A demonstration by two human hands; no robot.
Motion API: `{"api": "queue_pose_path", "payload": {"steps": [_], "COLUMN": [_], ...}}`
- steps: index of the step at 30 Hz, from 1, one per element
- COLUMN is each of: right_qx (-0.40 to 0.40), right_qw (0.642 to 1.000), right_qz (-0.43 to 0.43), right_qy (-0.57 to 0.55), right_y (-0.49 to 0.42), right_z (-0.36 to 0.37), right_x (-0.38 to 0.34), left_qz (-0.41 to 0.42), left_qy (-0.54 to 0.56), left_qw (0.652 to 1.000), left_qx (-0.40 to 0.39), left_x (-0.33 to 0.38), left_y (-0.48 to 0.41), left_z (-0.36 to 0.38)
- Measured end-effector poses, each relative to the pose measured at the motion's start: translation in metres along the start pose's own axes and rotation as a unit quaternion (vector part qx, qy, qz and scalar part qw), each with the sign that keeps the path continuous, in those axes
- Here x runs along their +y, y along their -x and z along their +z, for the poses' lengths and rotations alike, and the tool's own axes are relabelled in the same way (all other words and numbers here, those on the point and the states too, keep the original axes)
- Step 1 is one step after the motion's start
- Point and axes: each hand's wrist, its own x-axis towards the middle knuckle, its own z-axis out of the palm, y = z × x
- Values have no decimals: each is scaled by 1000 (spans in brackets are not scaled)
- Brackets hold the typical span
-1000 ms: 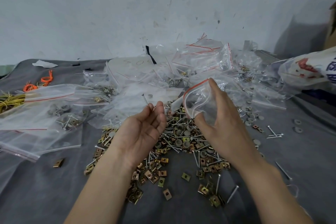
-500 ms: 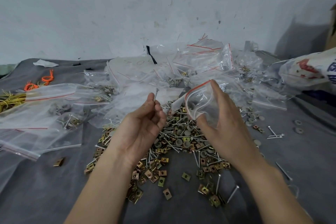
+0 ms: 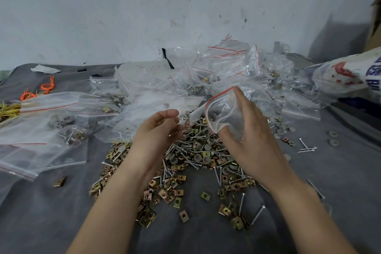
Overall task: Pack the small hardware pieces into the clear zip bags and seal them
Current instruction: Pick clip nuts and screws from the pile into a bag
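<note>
Both forearms reach forward over the grey-clothed worktop (image 3: 309,233), bare to the elbow. The right hand (image 3: 249,142) is raised above the heap, its back toward the camera. Its fingers (image 3: 242,99) and thumb pinch one small clear zip bag (image 3: 221,109), whose red-lined mouth gapes open toward the left. The left hand (image 3: 156,132) is just beside that mouth, palm turned inward and fingers loosely curled. It is blurred, and whether it grips a piece cannot be told.

Below and between the two hands lies one heap of loose hardware (image 3: 198,156): silver screws, brass-coloured square clip nuts and grey round washers, too many to count. Apart from it, two grey washers (image 3: 332,134) sit side by side at the right, a few screws (image 3: 306,147) lie near them, and one clip nut (image 3: 59,182) lies alone at the left.

A mound of small zip bags (image 3: 226,68), some holding hardware, rises behind the heap. Larger clear bags (image 3: 41,126) spread to the left. Two orange tie bunches (image 3: 47,85) and one yellow bundle (image 3: 8,109) lie at the far left. One printed sack (image 3: 346,76) rests at the right.
</note>
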Motion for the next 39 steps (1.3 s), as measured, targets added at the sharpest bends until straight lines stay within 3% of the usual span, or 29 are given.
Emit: {"api": "queue_pose_path", "payload": {"steps": [2, 4, 8, 11, 15, 20, 21, 23, 26, 28, 31, 34, 37, 39], "right_qx": [1, 1, 4, 7, 7, 7, 7, 7, 6, 6, 6, 6, 3, -2], "right_qw": [1000, 1000, 1000, 1000, 1000, 1000, 1000, 1000, 1000, 1000, 1000, 1000, 1000, 1000], "right_qz": [0, -2, -4, -10, -9, -10, -11, -6, -3, -4, 1, 3, 4, 8], "right_qy": [-4, -3, 0, 1, 5, 5, 5, 5, 5, 5, 1, 1, 0, 0], "right_y": [0, 1, 2, 3, 5, 5, 5, 5, 4, 4, 4, 4, 4, 4], "right_z": [0, 0, -2, -3, -4, -4, -4, -4, -5, -5, -5, -5, -5, -6], "right_x": [0, -1, -2, -2, -4, -3, -2, -2, -2, -3, -4, -5, -6, -7], "left_qz": [56, 108, 206, 208, 223, 246, 253, 239, 125, 25, -86, -145, -147, -124], "left_qy": [-166, -308, -570, -665, -691, -672, -643, -537, -292, -83, 153, 285, 332, 308], "left_qw": [984, 945, 795, 715, 687, 698, 723, 809, 948, 996, 984, 946, 927, 939], "left_qx": [16, 3, -34, -56, -33, -12, -2, 26, 30, 3, -35, -62, -93, -93], "left_x": [3, 7, -2, -14, -18, -21, -20, -17, -11, -6, -1, 3, 7, 8], "left_y": [0, 3, 8, 10, 10, 7, 6, 3, 2, 3, 3, 3, 6, 7], "left_z": [-7, -13, -15, -12, -10, -11, -12, -11, -10, -8, -4, -3, -6, -6]}}
